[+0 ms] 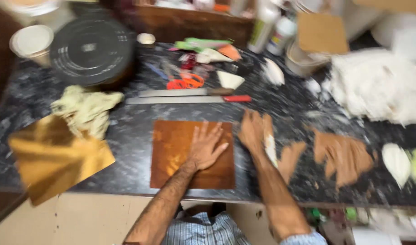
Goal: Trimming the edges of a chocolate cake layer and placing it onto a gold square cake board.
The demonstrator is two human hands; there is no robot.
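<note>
My left hand (206,146) lies flat, fingers spread, on a shiny copper-coloured square sheet (171,159) on the dark speckled table (135,122). My right hand (255,131) rests on the table just right of the sheet, fingers together and pointing away. A pale strip (270,149) shows along its outer edge; the blur hides whether the hand holds it. Torn brown paper pieces (342,154) lie to the right of that hand.
A gold sheet (53,159) overhangs the left front edge, with a crumpled yellowish cloth (85,109) above it. Two long knives (190,95), orange scissors (185,81) and a round black lid (92,47) lie further back. A white fluffy heap (376,84) sits at the right.
</note>
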